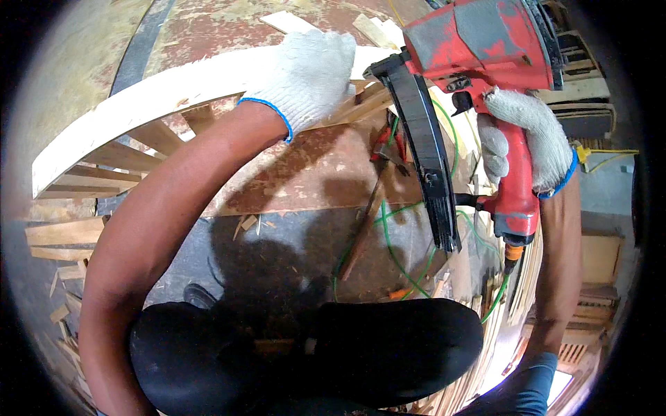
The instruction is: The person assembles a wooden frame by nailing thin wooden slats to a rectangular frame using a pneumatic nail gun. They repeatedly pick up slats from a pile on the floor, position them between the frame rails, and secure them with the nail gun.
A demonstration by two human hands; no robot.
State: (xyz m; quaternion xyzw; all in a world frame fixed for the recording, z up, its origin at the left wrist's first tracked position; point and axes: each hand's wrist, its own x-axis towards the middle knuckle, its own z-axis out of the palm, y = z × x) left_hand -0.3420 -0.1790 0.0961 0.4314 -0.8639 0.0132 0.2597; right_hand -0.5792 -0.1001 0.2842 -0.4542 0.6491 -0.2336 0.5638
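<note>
Red nail gun [485, 45], top cropped, in right hand [547, 135].

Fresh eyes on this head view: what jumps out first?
The big red-and-black nail gun at upper right, gripped in the gloved right hand. Then the pale curved wooden piece arching across the upper left, the gloved left hand over it.

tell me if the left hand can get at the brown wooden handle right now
Probably yes: the brown wooden handle lies largely in the open, between the left forearm and the nail gun. The left hand would have to leave the pale curved wood.
</note>
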